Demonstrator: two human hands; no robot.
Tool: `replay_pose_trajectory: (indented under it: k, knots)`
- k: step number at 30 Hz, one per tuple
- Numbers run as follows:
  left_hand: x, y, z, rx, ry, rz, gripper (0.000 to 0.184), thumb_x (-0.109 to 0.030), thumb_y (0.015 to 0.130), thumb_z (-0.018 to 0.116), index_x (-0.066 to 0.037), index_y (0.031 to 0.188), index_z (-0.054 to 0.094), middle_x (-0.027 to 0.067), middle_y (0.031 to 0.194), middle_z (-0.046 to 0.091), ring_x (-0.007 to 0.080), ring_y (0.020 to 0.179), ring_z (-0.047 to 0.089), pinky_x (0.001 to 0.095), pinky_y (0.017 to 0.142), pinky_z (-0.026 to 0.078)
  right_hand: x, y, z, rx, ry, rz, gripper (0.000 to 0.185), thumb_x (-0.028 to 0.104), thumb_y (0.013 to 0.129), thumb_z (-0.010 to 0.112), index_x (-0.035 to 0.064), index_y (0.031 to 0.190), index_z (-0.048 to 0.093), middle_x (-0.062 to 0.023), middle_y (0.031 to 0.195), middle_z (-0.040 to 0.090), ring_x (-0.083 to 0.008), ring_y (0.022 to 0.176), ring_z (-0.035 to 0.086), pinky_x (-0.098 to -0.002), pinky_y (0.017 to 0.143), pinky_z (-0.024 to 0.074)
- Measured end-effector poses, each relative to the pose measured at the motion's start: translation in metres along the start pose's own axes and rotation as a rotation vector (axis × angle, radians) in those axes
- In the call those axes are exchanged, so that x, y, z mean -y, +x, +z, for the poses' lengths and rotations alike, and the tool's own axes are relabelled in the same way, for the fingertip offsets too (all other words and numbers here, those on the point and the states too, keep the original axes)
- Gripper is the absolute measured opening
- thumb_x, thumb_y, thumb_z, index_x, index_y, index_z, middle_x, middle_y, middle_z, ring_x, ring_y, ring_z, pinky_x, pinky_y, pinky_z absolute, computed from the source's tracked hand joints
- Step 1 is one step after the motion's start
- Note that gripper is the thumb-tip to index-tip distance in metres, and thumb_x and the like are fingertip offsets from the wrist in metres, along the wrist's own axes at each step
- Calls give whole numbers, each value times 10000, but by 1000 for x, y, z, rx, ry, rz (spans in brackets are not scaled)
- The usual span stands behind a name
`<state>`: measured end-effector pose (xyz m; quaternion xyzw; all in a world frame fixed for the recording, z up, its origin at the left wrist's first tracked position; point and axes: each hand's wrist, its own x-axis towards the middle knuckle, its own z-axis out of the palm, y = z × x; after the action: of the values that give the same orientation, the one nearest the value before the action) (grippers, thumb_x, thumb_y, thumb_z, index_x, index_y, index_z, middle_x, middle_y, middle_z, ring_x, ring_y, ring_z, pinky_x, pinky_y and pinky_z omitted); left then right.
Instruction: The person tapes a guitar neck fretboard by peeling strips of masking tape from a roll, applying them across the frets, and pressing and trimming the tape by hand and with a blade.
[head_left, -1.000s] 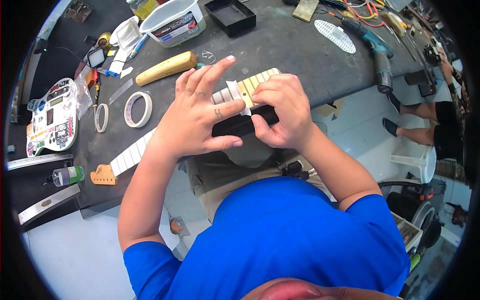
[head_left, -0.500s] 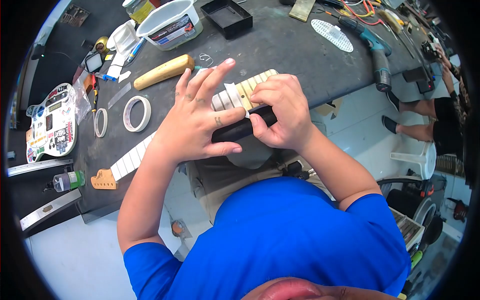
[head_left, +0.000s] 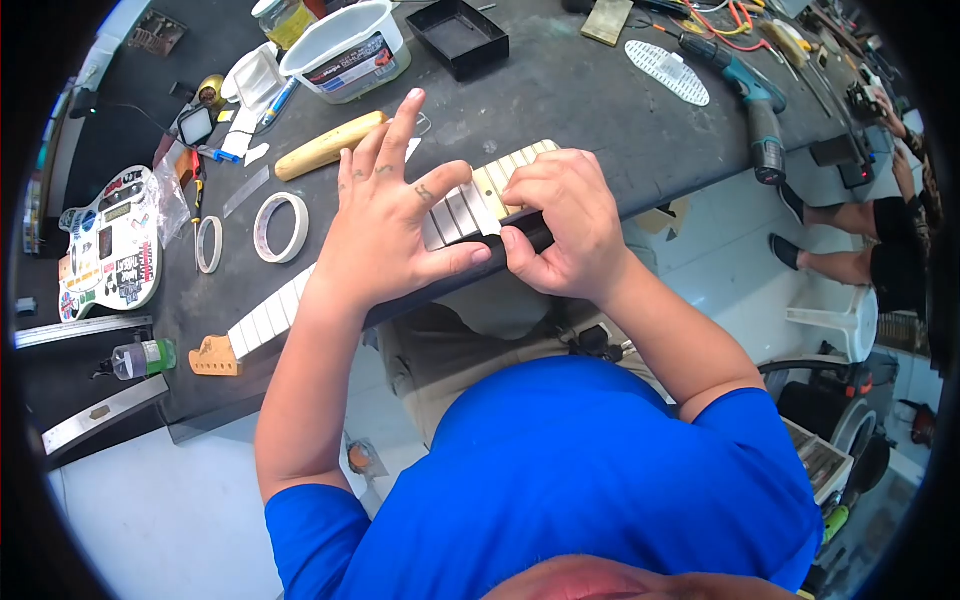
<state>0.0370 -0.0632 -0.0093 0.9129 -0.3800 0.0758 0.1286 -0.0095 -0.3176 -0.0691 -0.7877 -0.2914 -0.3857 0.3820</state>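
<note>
A guitar neck [head_left: 262, 322] lies along the table edge, its wooden headstock [head_left: 213, 357] at the left. White tape strips cover much of its fretboard; bare pale wood with frets shows near my right hand. My left hand [head_left: 385, 225] is open over the neck, fingers spread, index bent near the strips and thumb by the lower edge. A strip of white masking tape [head_left: 485, 212] crosses the fretboard between my hands. My right hand [head_left: 570, 225] is closed around the neck, fingers curled over the fretboard and thumb at the near edge, close to the tape's end.
Two tape rolls [head_left: 281, 228] and a wooden handle-like piece [head_left: 330, 146] lie on the dark table. Behind stand a plastic tub [head_left: 345, 60] and a black tray [head_left: 458, 38]. A cordless drill [head_left: 762, 125] lies right. A stickered guitar body [head_left: 112, 243] is left. Another person's legs [head_left: 835, 265] show at right.
My left hand has drawn back leftward from the tape, and its index finger has bent. More of the strip now shows flat across the neck. My right hand has barely moved.
</note>
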Motion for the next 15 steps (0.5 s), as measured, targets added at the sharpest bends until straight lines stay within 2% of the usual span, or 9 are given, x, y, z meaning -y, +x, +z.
replay_pose_trajectory:
  k: [3,6,9,10,12,15]
  knots:
    - [4,1,5,-25,-58,-4,799,-788,773,881,-223,1334,820,202,1900,230,571,1639,332,797,1278,277,2,0,0,4,-3,7,346,149,767,854,97,1090,739,-78,1080,738,-332,1053,707,-476,940,549]
    - [3,1,4,-26,-63,-10,777,-731,778,906,-217,1351,805,204,1894,252,565,1641,335,756,1299,285,1,0,0,7,-6,9,340,145,768,855,97,1084,739,-77,1081,742,-336,1060,709,-475,941,547]
    - [9,0,-2,-18,-242,-53,717,-622,803,937,-199,1364,791,204,1892,252,549,1650,316,690,1322,301,2,-1,0,10,-7,4,332,144,772,854,94,1078,736,-78,1079,745,-337,1059,711,-473,940,545]
    - [23,-2,-3,-164,-311,-58,628,-477,877,925,-148,1385,757,224,1756,497,478,1496,563,593,1239,457,1,0,0,10,-9,-2,329,144,773,853,93,1075,735,-78,1078,746,-337,1057,712,-473,940,544]
    - [39,0,-9,-208,-742,-516,415,-305,944,858,-23,1242,793,247,1354,787,427,1180,767,522,1049,598,0,-1,0,-7,6,-5,323,146,777,851,91,1072,733,-81,1066,743,-335,1051,713,-474,940,544]
    - [39,2,-10,-24,-63,-418,238,-170,962,777,57,1022,812,257,967,821,449,930,802,528,908,634,2,0,-1,-2,6,-9,318,148,782,848,90,1072,733,-79,1052,741,-332,1043,715,-475,939,543]
